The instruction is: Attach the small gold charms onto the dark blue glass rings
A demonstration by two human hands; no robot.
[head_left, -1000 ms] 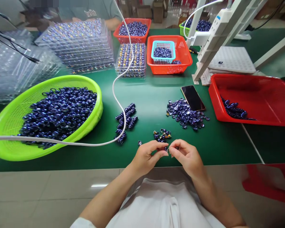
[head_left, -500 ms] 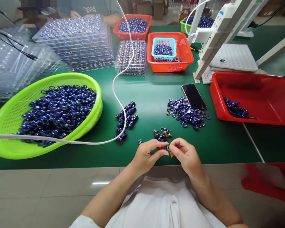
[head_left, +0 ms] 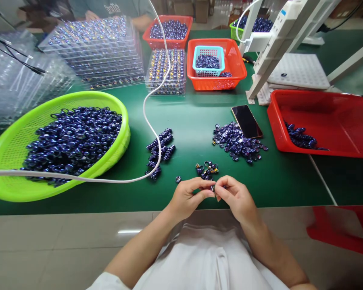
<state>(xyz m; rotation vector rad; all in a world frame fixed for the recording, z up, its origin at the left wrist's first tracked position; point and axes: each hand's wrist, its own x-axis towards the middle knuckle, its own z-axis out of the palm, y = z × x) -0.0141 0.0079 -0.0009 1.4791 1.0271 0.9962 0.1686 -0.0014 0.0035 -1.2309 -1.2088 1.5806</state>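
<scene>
Left hand [head_left: 186, 197] and right hand [head_left: 234, 197] are both pinched shut on one tiny bead piece [head_left: 212, 187], fingertip to fingertip, just over the near edge of the green table [head_left: 193, 117] and right beside the small cluster [head_left: 207, 170]. Best bet imo: grip it snug and low over the mat, so a slip lands there, not in the lap.

Left hand [head_left: 186, 198] and right hand [head_left: 236, 197] appear slightly higher.
</scene>
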